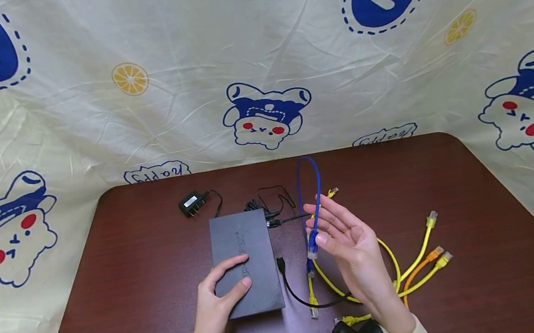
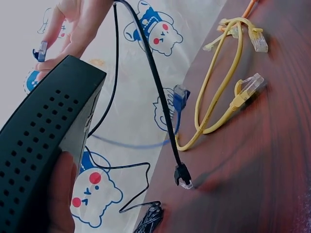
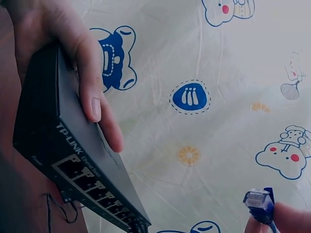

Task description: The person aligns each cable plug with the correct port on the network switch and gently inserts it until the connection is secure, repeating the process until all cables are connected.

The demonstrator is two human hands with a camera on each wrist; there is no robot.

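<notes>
My left hand (image 1: 218, 294) grips a dark grey TP-LINK Ethernet switch (image 1: 254, 241) by its left side, thumb and fingers spread over the casing. A row of network ports (image 3: 92, 184) faces right, with a black cable (image 1: 286, 220) running in at the far end. To the right, my right hand (image 1: 359, 250) pinches one plug of a blue network cable (image 1: 318, 179) between thumb and fingertips; the clear plug end (image 3: 259, 198) points towards the switch side. The cable loops upward, and its other plug (image 2: 181, 96) hangs lower. A loose black network plug (image 1: 281, 266) lies beside the switch.
Yellow network cables (image 1: 425, 250) and an orange one (image 1: 424, 263) lie in a tangle on the brown table (image 1: 137, 296), around and under my right forearm. A black power adapter (image 1: 193, 203) and its bundled cord (image 1: 254, 205) sit behind the switch. A patterned cloth (image 1: 190, 120) hangs behind.
</notes>
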